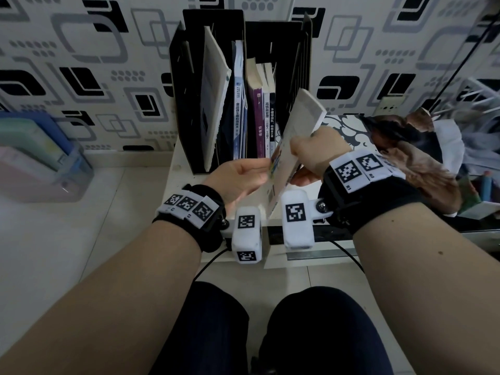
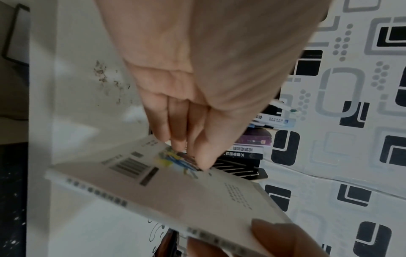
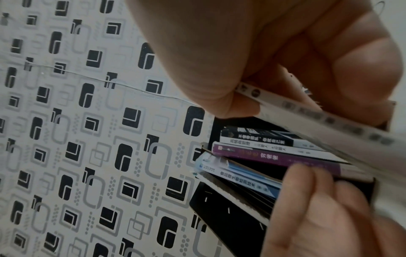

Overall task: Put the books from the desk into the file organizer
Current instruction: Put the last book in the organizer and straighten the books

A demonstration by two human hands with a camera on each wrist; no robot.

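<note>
Right hand [image 1: 318, 150] gripping a thin white paperback book [image 1: 293, 147] tilted above the white table [image 1: 186, 169], left hand [image 1: 238, 177] pinching its cover, barcode visible only from left wrist, black slotted file organizer [image 1: 189, 90] holding upright books behind.

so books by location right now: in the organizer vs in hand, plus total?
In the file organizer, as far as spines and edges show:
pale thin book leaning in the left slot: 1
blue-spined book: 1
purple-spined book: 1
white-spined book: 1
black-spined book: 1
Held tilted, outside the organizer, by left hand and right hand:
white book: 1
Total: 6
</note>
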